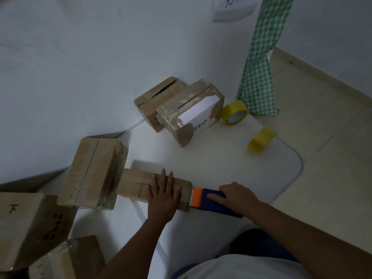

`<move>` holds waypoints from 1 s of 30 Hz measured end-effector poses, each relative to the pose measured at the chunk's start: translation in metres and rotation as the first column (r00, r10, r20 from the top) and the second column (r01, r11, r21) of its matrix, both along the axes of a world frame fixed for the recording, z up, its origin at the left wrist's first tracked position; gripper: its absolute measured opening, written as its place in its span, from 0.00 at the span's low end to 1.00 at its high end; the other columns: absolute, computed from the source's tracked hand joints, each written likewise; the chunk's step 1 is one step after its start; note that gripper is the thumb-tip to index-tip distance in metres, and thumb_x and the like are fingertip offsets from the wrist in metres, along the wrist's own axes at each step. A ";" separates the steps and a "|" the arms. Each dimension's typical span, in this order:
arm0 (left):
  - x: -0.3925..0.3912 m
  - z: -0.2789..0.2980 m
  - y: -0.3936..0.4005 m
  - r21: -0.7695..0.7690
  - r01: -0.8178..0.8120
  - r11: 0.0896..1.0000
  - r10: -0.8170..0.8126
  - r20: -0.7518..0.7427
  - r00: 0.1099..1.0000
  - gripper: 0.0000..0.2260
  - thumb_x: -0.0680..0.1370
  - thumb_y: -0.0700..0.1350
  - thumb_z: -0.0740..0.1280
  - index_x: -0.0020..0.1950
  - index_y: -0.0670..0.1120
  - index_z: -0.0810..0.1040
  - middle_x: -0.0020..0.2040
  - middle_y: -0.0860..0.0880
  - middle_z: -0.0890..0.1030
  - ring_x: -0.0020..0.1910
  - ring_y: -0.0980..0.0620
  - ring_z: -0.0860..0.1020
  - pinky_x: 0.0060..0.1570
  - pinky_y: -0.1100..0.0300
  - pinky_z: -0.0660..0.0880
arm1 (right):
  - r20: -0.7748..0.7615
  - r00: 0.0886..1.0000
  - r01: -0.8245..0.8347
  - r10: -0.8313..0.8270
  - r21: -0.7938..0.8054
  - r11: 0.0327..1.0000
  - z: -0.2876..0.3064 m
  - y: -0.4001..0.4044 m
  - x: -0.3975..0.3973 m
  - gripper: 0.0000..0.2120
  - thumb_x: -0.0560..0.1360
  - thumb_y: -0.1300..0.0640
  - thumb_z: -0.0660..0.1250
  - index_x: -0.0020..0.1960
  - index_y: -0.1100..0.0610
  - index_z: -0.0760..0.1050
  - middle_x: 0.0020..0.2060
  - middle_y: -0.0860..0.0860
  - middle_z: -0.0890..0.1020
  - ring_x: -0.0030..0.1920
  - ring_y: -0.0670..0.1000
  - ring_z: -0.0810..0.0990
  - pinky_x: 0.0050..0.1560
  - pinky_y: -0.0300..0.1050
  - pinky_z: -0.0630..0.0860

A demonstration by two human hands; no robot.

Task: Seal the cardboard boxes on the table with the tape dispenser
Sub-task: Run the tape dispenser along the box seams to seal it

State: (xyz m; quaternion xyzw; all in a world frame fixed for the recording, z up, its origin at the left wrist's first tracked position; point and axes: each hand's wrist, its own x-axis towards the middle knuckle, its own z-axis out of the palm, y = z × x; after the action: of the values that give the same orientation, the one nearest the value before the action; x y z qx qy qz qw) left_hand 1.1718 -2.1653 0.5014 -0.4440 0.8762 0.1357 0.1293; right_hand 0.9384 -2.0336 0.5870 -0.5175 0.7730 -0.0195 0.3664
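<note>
A long, low cardboard box (pixel 134 185) lies on the white table (pixel 231 168) in front of me. My left hand (pixel 164 195) rests flat on its top, fingers spread. My right hand (pixel 235 196) grips a blue tape dispenser (pixel 216 202) whose orange front end (pixel 196 198) touches the box's right end. A larger taped box (pixel 90 174) stands against the low box's left end. Two more boxes, one with a white label (pixel 191 113) and one behind it (pixel 157 99), sit at the back by the wall.
Two yellow tape rolls (pixel 234 112) (pixel 261 138) lie at the table's right side near its rounded edge. A green checked cloth (pixel 261 61) hangs at the back right. More cardboard boxes (pixel 30 224) (pixel 66 258) are stacked at the lower left.
</note>
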 end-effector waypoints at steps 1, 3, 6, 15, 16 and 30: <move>-0.001 0.002 0.001 -0.010 -0.007 1.000 0.006 -0.037 0.999 0.30 0.82 0.61 0.38 0.81 0.47 0.42 0.81 0.45 0.39 0.78 0.37 0.36 0.74 0.33 0.46 | 0.001 1.000 -0.001 0.001 -0.003 1.000 0.000 0.002 -0.003 0.26 0.75 0.29 0.54 0.35 0.51 0.66 0.33 0.47 0.72 0.35 0.48 0.73 0.31 0.40 0.64; -0.003 0.007 0.004 -0.024 -0.024 0.999 0.022 -0.083 0.996 0.30 0.82 0.62 0.37 0.81 0.49 0.42 0.81 0.46 0.39 0.78 0.39 0.37 0.74 0.35 0.46 | -0.019 1.000 -0.003 0.003 0.021 1.000 -0.001 0.012 -0.013 0.26 0.74 0.29 0.54 0.35 0.51 0.67 0.33 0.47 0.72 0.33 0.46 0.71 0.31 0.39 0.63; -0.004 0.010 0.005 -0.036 -0.049 0.998 0.044 -0.127 0.991 0.31 0.81 0.64 0.34 0.80 0.51 0.41 0.81 0.49 0.39 0.78 0.42 0.36 0.74 0.37 0.44 | -0.063 0.998 0.022 -0.017 0.073 0.997 0.002 0.023 -0.028 0.26 0.74 0.29 0.54 0.33 0.50 0.66 0.33 0.47 0.72 0.34 0.46 0.71 0.31 0.39 0.63; -0.028 0.020 0.027 0.020 -0.009 1.000 0.015 -0.292 0.956 0.33 0.81 0.63 0.39 0.81 0.46 0.49 0.81 0.47 0.41 0.79 0.48 0.37 0.78 0.44 0.42 | 0.002 0.995 0.100 -0.102 0.161 0.982 -0.002 0.012 -0.015 0.26 0.76 0.32 0.56 0.34 0.53 0.64 0.33 0.49 0.70 0.32 0.46 0.69 0.31 0.41 0.64; -0.033 0.020 0.033 0.054 -0.021 0.998 0.037 -0.313 0.949 0.34 0.80 0.64 0.40 0.81 0.47 0.48 0.80 0.49 0.41 0.79 0.50 0.37 0.77 0.46 0.39 | 0.015 0.996 0.088 -0.092 0.185 0.979 -0.001 0.012 -0.013 0.25 0.76 0.32 0.57 0.34 0.52 0.63 0.33 0.48 0.70 0.33 0.46 0.69 0.31 0.40 0.64; -0.040 0.011 0.042 -0.003 -0.043 0.999 0.040 -0.275 0.961 0.30 0.81 0.58 0.43 0.81 0.45 0.50 0.80 0.47 0.45 0.79 0.47 0.43 0.75 0.44 0.44 | -0.038 0.991 0.135 -0.129 0.241 0.961 0.001 -0.021 0.007 0.25 0.78 0.38 0.59 0.56 0.60 0.75 0.53 0.55 0.79 0.49 0.53 0.77 0.44 0.43 0.72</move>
State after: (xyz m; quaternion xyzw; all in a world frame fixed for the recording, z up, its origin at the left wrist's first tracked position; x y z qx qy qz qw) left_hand 1.1322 -2.1234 0.5128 -0.4398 0.8767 0.1946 0.0016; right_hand 0.9449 -2.0542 0.5884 -0.4163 0.8063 0.0568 0.4164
